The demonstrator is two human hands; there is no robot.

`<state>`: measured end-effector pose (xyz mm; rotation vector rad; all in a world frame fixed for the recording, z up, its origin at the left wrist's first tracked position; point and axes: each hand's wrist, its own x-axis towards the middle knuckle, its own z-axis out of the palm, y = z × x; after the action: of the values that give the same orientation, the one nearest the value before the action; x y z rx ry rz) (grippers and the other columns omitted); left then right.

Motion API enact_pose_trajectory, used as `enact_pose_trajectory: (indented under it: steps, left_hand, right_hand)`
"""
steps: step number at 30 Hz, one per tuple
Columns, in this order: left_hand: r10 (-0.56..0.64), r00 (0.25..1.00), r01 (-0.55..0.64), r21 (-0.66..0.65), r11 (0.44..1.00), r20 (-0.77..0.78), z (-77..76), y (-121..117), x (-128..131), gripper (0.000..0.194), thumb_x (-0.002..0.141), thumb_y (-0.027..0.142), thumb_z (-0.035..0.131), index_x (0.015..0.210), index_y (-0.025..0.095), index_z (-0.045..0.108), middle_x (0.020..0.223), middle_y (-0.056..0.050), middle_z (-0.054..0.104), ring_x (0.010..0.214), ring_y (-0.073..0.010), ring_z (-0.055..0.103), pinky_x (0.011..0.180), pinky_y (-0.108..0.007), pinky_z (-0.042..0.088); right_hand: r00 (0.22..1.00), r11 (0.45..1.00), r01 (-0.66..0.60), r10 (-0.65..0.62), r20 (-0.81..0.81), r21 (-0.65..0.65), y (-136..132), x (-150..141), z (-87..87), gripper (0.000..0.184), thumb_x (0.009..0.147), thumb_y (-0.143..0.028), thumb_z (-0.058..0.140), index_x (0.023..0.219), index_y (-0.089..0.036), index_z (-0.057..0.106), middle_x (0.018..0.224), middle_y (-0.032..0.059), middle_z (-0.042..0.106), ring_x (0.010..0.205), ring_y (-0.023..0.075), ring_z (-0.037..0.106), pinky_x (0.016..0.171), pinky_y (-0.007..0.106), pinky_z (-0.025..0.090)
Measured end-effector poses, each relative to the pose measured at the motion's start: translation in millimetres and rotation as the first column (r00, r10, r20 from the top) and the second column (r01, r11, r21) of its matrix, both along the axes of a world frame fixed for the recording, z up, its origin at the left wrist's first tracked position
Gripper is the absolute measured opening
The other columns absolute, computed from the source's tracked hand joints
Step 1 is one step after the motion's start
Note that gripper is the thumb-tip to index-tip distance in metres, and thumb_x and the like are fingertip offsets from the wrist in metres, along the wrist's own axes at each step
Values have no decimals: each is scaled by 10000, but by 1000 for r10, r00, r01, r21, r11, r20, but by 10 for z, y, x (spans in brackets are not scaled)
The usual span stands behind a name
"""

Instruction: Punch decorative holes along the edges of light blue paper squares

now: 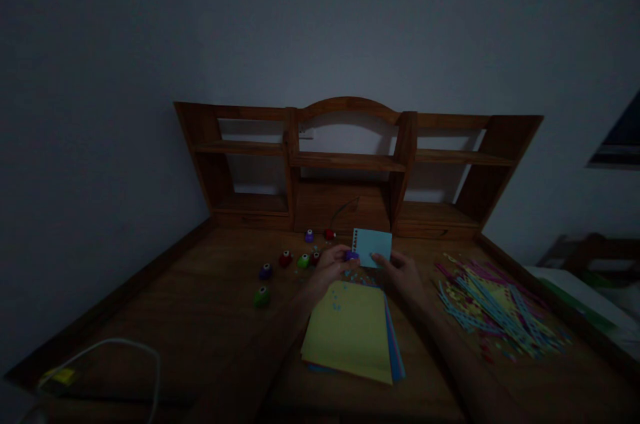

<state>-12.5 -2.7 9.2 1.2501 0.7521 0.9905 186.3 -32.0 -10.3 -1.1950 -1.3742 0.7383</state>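
My left hand [331, 269] is closed around a small purple craft punch [352, 255], which sits at the left edge of a light blue sheet of paper [374, 245]. A row of punched holes runs down that edge. My right hand [401, 272] grips the sheet near its lower right corner, thumb lying on the front. Both hands are raised over a stack of coloured paper [350, 331] with a yellow sheet on top. Small blue paper bits [337, 307] are scattered on the yellow sheet and just behind it.
Several more punches stand to the left, among them a green one [261, 297] and a red one [285, 259]. On the right lies a pile of punched paper strips [495, 304]. A wooden shelf unit [350, 161] lines the back; a white cable [125, 342] curves at front left.
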Motion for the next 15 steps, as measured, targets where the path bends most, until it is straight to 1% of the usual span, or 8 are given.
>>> enact_pose_trajectory:
  steps: [2,6,11,15]
  left_hand:
    - [35,999,-35,-24,999,-8,-4,4,-4,363,589,278,814,898,178,652,911,-62,688,751,-177,638,660,-263,468]
    - [52,998,-53,-27,998,-26,-36,33,-19,338,602,264,798,897,188,653,944,-68,689,783,-195,644,656,-275,479]
    - [45,999,-46,-31,998,-30,-81,73,-36,318,623,258,785,908,191,661,961,-69,687,782,-198,641,648,-284,485]
    - [39,999,-40,-41,998,-29,-78,69,-34,311,621,257,790,898,187,666,950,-69,688,790,-199,637,643,-278,480]
  right_hand:
    - [999,999,-28,27,-35,-26,-5,-10,0,419,748,-495,686,960,-135,719,941,103,725,821,265,661,724,358,520]
    - [994,995,-82,77,-77,-55,-1,-24,-20,421,747,-482,698,992,-140,709,974,111,723,809,259,667,720,358,526]
    - [996,995,-75,72,-43,-59,6,-21,-58,415,715,-494,719,926,-137,723,934,113,730,803,265,666,714,359,525]
    - [992,990,-106,100,-75,-88,-2,-29,-90,439,712,-511,711,912,-121,723,894,120,731,736,253,665,666,350,520]
